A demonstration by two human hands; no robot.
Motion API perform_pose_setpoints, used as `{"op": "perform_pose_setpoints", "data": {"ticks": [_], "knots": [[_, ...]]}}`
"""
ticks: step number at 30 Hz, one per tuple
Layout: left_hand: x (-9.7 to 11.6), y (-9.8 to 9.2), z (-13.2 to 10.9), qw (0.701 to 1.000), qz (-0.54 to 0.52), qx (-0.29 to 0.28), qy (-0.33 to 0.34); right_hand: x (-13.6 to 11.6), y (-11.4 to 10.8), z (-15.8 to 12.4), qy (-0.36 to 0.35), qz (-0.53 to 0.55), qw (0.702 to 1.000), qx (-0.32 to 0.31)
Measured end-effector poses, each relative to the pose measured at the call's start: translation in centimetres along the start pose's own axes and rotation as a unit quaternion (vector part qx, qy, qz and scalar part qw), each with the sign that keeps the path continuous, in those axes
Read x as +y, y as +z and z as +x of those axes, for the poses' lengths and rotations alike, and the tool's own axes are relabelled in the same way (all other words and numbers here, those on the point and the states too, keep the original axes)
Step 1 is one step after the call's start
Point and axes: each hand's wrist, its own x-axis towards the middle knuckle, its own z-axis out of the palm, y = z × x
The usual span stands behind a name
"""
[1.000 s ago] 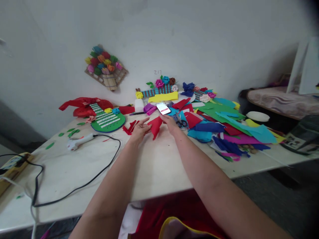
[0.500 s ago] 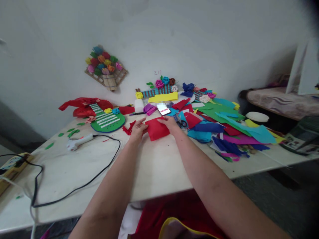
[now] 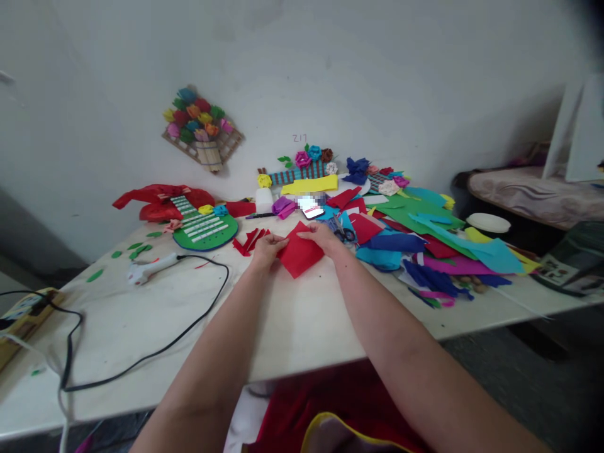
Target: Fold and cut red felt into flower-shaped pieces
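Observation:
A red paper square [image 3: 301,255], turned so one corner points toward me, is held between my two hands just above the table. The fingers of my left hand [image 3: 267,249] pinch its left corner. My right hand [image 3: 323,238] grips the upper right edge, thumb on top. Small red paper scraps [image 3: 247,242] lie beside my left hand. Just right of my right hand rests a pair of scissors with dark handles [image 3: 348,235]. Beyond the square lies a phone [image 3: 311,207] with a lit screen.
Coloured paper sheets [image 3: 415,217] are heaped on the right of the table [image 3: 189,365]. A green guitar-shaped craft [image 3: 205,229] lies at left, near a white glue gun [image 3: 150,269] with a looping black cord [image 3: 221,292]. A power strip [image 3: 28,321] sits at the left edge.
The red paper has been rotated from lying square to standing on its corner. My left fingers have closed on its left corner, and more red scraps show behind them.

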Motion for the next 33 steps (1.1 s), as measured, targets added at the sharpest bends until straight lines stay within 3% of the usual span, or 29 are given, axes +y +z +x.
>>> {"op": "perform_pose_setpoints", "data": {"ticks": [2,4,6,10,15,21,27,33], "knots": [[-0.4,0.0,0.3,0.999,0.027,0.024,0.005,0.2,-0.3,0.3,-0.002,0.002,1.0,0.023],[-0.6,0.1,0.5,0.999,0.04,0.014,0.009,0.3,-0.4,0.4,-0.002,0.001,0.999,0.043],[-0.5,0.2,0.2,0.999,0.017,-0.027,-0.001,0.1,-0.3,0.2,0.003,0.001,0.999,0.044],[0.4,0.5,-0.8,0.992,-0.027,-0.109,-0.066,-0.3,0.0,-0.5,0.016,-0.023,0.999,-0.017],[0.4,0.5,-0.8,0.996,0.033,-0.074,-0.047,-0.5,0.1,-0.7,0.019,-0.039,0.998,-0.037],[-0.4,-0.1,0.1,1.0,0.003,0.011,0.001,-0.1,-0.3,0.1,-0.009,-0.107,0.994,-0.008],[-0.3,-0.4,0.0,0.999,-0.011,-0.04,-0.011,-0.1,-0.3,0.2,-0.015,-0.124,0.992,0.012],[-0.1,-0.7,0.0,0.999,-0.028,-0.037,-0.012,0.1,-0.4,0.2,-0.022,-0.063,0.998,0.001]]}}
